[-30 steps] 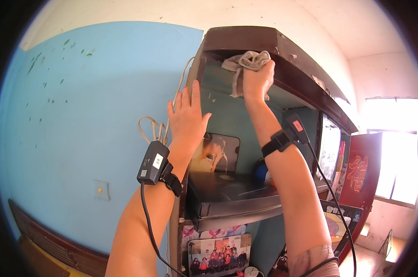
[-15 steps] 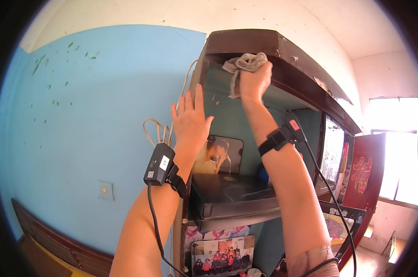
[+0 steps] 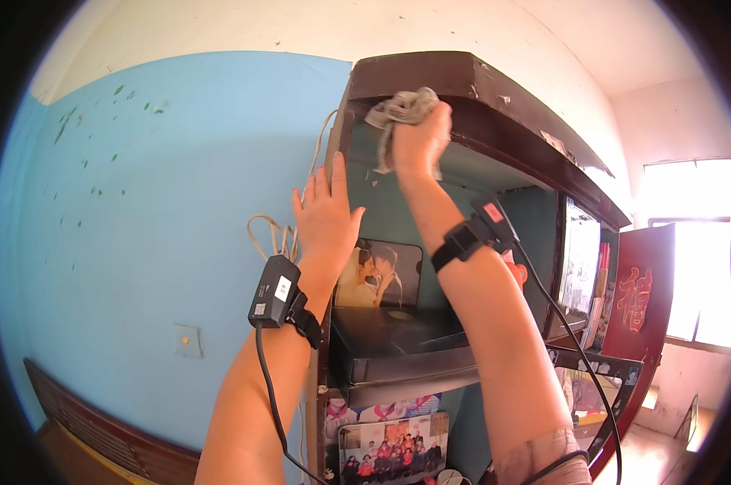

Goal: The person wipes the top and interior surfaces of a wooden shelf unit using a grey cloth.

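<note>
Right hand raised the higher of the two, near the upper left corner of the tall dark-brown wooden cabinet; fingers curled in a closed grip on a crumpled grey-beige cloth; the cloth bunches above the fist and out to its left, one limp fold hanging down beside the hand; it overlaps the cabinet's top front board in view, firm contact not certain; right forearm climbs from the lower edge, leaning left toward the wrist; a black strap there carries a small black box with a cable.

Left hand lower, back of the hand to the viewer; fingers extended upward, somewhat apart, thumb out to the right; nothing in its grasp; it lies across the cabinet's left upright, whether pressed to it cannot tell; left forearm slants up and to the right, with a second black box strapped at the wrist; loops of pale cable just left of the hand, before the light-blue painted wall.

Below the hands, a rounded-corner colour picture of two people stands behind a glossy black box-like shelf; a group photograph sits beneath.
</note>
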Motion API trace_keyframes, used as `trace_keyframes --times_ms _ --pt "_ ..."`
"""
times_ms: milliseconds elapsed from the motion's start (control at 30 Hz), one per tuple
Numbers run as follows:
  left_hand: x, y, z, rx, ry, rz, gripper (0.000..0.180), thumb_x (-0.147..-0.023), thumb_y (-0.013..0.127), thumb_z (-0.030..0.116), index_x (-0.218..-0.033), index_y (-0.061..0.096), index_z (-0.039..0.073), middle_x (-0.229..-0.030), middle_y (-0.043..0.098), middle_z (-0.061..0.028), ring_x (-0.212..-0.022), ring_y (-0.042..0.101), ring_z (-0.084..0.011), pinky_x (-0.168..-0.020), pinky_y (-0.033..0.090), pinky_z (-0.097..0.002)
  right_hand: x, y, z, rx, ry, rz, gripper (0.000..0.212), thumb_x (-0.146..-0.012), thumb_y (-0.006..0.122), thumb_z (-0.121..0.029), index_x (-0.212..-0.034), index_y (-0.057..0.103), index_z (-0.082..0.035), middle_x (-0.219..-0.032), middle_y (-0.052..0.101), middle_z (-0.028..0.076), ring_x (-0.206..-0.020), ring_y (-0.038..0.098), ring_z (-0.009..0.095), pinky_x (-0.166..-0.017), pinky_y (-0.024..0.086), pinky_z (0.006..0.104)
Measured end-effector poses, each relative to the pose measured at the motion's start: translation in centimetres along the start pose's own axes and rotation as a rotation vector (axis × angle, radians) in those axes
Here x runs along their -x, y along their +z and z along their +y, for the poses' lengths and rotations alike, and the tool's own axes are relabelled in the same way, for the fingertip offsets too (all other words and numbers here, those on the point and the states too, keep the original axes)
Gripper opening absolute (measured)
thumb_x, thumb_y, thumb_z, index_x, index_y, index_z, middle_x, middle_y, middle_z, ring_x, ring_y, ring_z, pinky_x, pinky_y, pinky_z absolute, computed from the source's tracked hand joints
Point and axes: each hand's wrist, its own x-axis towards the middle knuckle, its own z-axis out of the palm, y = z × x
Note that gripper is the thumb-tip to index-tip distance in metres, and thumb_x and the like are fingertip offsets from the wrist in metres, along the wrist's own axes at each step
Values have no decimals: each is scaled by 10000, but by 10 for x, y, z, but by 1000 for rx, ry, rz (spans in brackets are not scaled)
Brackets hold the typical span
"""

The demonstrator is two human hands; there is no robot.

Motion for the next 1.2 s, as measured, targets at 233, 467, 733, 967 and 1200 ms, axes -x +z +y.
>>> trace_keyframes --times_ms 233,467,733,967,1200 --pt "1 -11 -7 -57 40 15 928 -832 764 284 -1559 221 87 -1442 474 -178 -1342 444 -341 -1105 320 -556 8 -2 -33 -159 -87 -263 300 -727 741 -49 -956 547 -49 -957 601 152 -972 603 354 -840 478 445" --pt "-2 -12 -1 -89 22 43 804 -899 673 340 -1551 266 106 -1500 426 -184 -1396 376 -368 -1128 272 -574 -16 -117 18 -464 339 -554 341 -763 802 -78 -1051 622 -41 -1060 652 79 -984 651 203 -852 535 350" --pt "-2 -39 34 29 187 157 628 -947 624 258 -1504 377 108 -1467 452 -213 -1345 434 -395 -1084 352 -517 -20 -220 49 -679 629 -816 454 -745 745 84 -1150 571 -25 -1054 660 67 -962 655 179 -835 547 323" --pt "20 -46 152 1410 18 -540 721 -875 736 58 -1496 369 74 -1205 628 -140 -1062 643 -190 -860 539 -299 1 -251 42 -736 670 -795 415 -789 721 44 -1178 594 -28 -1072 674 52 -982 657 163 -846 529 299" --pt "27 -37 174 1115 -207 -328 399 -853 702 6 -1228 567 2 -1051 657 -98 -919 652 -148 -793 531 -280 29 -264 27 -655 658 -466 603 -850 627 23 -1383 350 -33 -1289 529 152 -1117 573 191 -908 499 300"
